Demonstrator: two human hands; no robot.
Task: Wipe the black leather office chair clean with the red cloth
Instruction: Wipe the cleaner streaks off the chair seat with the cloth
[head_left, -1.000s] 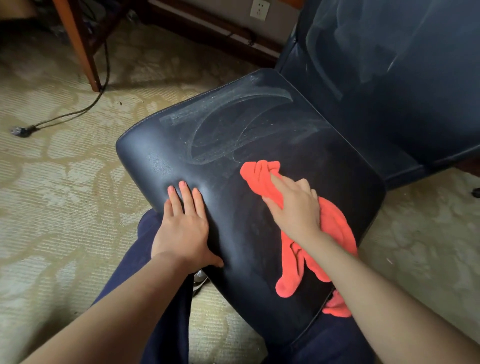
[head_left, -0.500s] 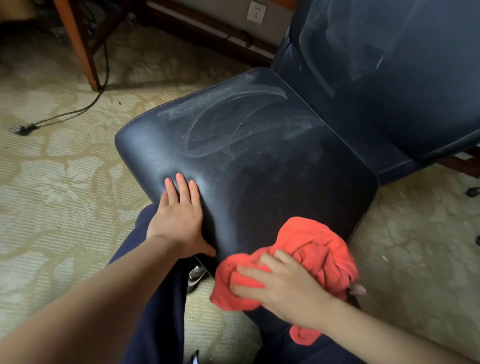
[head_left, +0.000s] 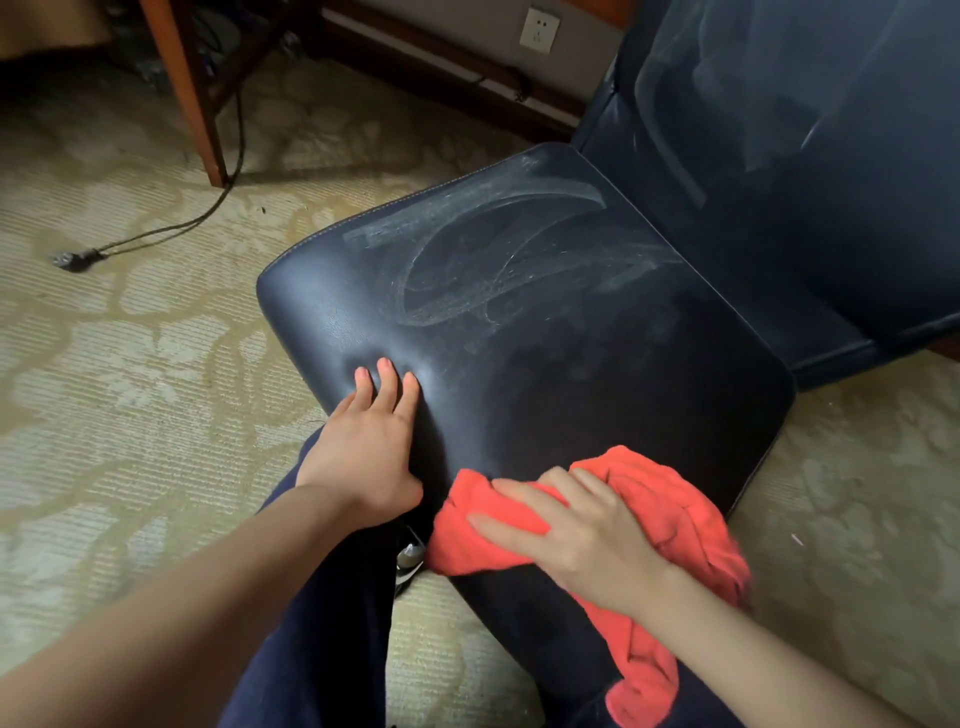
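The left hand (head_left: 366, 457) is staying where it was half a second ago, lying flat with straight fingers on the near left edge of the seat (head_left: 519, 332) and gripping nothing. The right hand (head_left: 576, 535) is sitting slightly farther up onto the seat than before. Its fingers are now stretching out straight and spread over the red cloth (head_left: 675, 514), pressing it down rather than curling round it. The cloth is lying bunched on the seat's near right corner, with one end hanging over the front edge. A second ago it was spread near the middle of the seat.

The black leather chair (head_left: 810, 171) is standing on a pale patterned carpet (head_left: 130, 395). On the left a dark cable (head_left: 171, 228) is trailing across the carpet past a wooden leg (head_left: 187, 98). A white wall socket (head_left: 539, 30) is showing above the dark skirting. Pale dust streaks (head_left: 493, 249) are curving over the far half of the seat, while the near half is looking darker. More streaks are showing on the backrest at the right.

There are two hands, one cloth, one chair, one cable, one wooden leg and one socket.
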